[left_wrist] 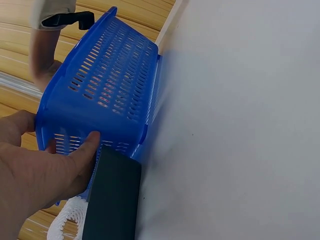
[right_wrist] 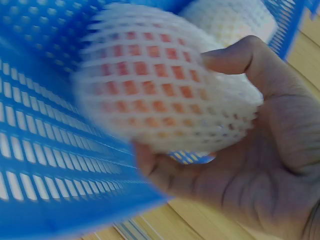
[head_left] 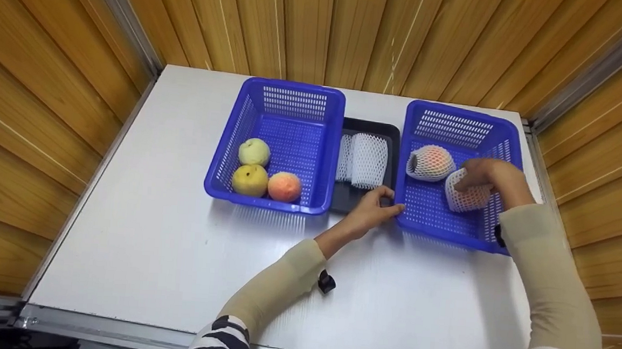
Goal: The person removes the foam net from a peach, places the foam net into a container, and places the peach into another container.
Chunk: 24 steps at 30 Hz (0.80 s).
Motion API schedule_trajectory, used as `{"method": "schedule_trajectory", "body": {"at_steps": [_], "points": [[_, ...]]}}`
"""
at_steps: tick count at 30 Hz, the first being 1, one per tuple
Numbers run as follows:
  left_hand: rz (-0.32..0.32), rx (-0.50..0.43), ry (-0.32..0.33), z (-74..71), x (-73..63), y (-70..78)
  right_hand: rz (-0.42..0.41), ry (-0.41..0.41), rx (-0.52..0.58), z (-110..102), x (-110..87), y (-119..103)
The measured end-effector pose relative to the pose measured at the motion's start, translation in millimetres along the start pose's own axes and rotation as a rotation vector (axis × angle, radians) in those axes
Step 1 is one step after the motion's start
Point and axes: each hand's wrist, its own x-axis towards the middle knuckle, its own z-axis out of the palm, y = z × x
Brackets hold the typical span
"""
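Note:
In the right blue basket (head_left: pixel 438 217), my right hand (head_left: pixel 486 177) grips a red-orange fruit in a white foam net (right_wrist: pixel 150 85), perhaps a peach. The thumb and fingers lie on opposite sides of it in the right wrist view. Beside it rests another netted fruit (head_left: pixel 431 163). My left hand (head_left: pixel 370 213) holds that basket's near left corner, its thumb at the rim and a finger against the outer wall (left_wrist: pixel 92 112). Empty white foam nets (head_left: pixel 368 162) lie in a black tray (head_left: pixel 344 201) between the two baskets.
The left blue basket (head_left: pixel 216 182) holds a pale green fruit (head_left: pixel 254 152), a yellow fruit (head_left: pixel 250 180) and an orange-pink fruit (head_left: pixel 285 187). Everything stands on a white table (head_left: pixel 140 229). Wood-patterned walls (head_left: pixel 309 28) enclose the back and sides.

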Motion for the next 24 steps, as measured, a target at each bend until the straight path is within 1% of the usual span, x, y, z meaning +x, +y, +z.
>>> {"method": "schedule_trajectory", "body": {"at_steps": [3, 5, 6, 9, 12, 16, 19, 24], "points": [[-0.003, 0.008, -0.005, 0.8, -0.3, -1.0, -0.117, 0.060, -0.086, 10.2, 12.1, -1.3], [0.001, 0.010, -0.011, 0.6, -0.7, -0.7, -0.159, 0.103, -0.145, 13.9, 14.9, -0.7], [0.004, 0.002, -0.016, 0.4, -0.9, -0.5, -0.167, 0.111, -0.159, 15.0, 15.1, 0.3], [0.012, -0.010, -0.029, -0.8, -1.6, 0.3, -0.160, 0.082, -0.132, 17.4, 13.4, 4.6], [0.019, -0.023, -0.039, -1.6, -1.6, 1.6, -0.127, 0.049, -0.081, 20.3, 11.6, 7.6], [0.021, -0.032, -0.041, -1.4, -0.9, 1.7, -0.085, 0.058, -0.070, 23.6, 15.3, 7.6], [0.011, -0.045, -0.037, -0.8, -0.8, 1.2, -0.092, 0.073, -0.114, 23.5, 21.8, 5.3], [-0.003, -0.059, -0.041, 0.6, -0.7, 0.9, -0.142, 0.105, -0.178, 19.9, 26.5, 1.3]]}}
